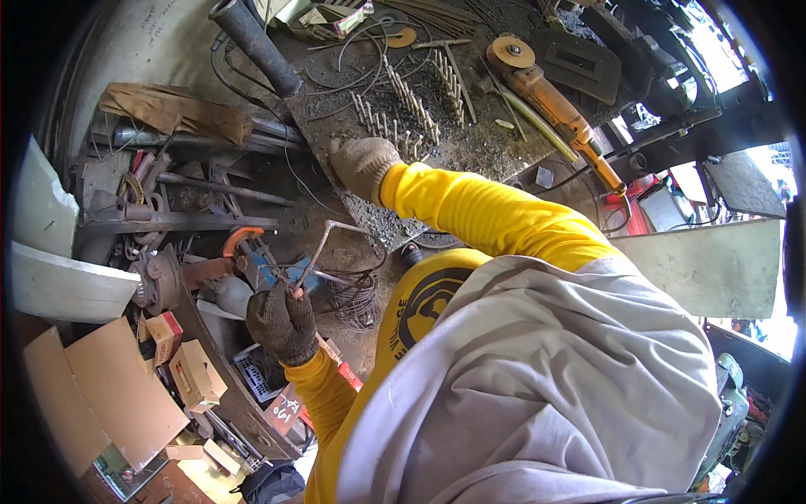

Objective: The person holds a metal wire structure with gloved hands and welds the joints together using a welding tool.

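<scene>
My left hand [283, 322], in a dark knitted glove, is closed on a bent metal rod [312, 256]. The rod rises from my fingers, then turns sharply to the right. My right hand [363, 166], in a lighter brown glove, is curled at the left edge of the metal worktable [495, 155]. What its fingers hold, if anything, is hidden. Just beyond it, several thin metal pins [411, 101] stand upright in rows on the tabletop. A loop of thin cable [311, 181] hangs to the left of this hand.
An orange angle grinder [554, 101] lies at the table's right side. A thick metal pipe [256, 46] leans at the back left. Metal bars [227, 189] and a blue tool with an orange handle [277, 269] lie left. Coiled wire [357, 307] and cardboard boxes [197, 374] are lower down.
</scene>
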{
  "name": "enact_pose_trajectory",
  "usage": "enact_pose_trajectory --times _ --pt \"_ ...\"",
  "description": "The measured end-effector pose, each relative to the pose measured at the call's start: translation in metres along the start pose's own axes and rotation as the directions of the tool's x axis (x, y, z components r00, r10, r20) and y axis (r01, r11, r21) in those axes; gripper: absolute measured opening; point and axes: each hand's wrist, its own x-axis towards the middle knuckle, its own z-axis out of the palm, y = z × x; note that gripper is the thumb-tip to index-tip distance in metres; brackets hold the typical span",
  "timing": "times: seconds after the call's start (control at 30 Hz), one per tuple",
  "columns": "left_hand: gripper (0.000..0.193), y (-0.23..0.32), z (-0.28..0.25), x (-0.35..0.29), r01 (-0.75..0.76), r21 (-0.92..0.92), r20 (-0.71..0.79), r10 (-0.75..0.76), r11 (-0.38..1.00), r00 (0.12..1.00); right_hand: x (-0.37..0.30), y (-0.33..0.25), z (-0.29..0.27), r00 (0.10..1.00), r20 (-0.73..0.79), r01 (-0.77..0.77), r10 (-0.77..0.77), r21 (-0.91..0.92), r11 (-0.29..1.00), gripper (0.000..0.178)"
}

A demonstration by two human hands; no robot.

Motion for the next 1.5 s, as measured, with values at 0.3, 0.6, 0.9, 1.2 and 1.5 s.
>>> enact_pose_trajectory --times 0.3,0.6,0.9,1.2,1.5 --pt "0.029 0.009 -0.003 0.007 0.012 0.03 0.021 -0.013 0.999 1.0 -0.03 0.0 -0.047 0.996 0.048 -0.077 0.071 0.123 0.989 0.056" --pt "0.03 0.017 -0.005 0.021 -0.02 0.043 0.031 0.019 0.999 0.999 -0.125 0.044 -0.109 0.893 -0.167 -0.268 0.417 0.549 0.792 0.048" --pt "0.028 0.04 0.008 0.053 -0.173 0.062 0.098 0.167 0.983 0.981 -0.162 0.156 -0.041 0.829 -0.492 -0.278 0.266 0.05 0.959 0.043" --pt "0.031 0.026 0.026 0.037 -0.148 0.015 0.034 0.148 0.989 0.988 -0.153 0.162 -0.043 0.902 -0.33 -0.278 0.278 0.047 0.959 0.036" --pt "0.026 0.045 0.018 0.053 -0.207 -0.003 0.065 0.207 0.978 0.976 -0.127 0.199 -0.061 0.742 -0.628 -0.267 0.235 0.044 0.963 0.028"
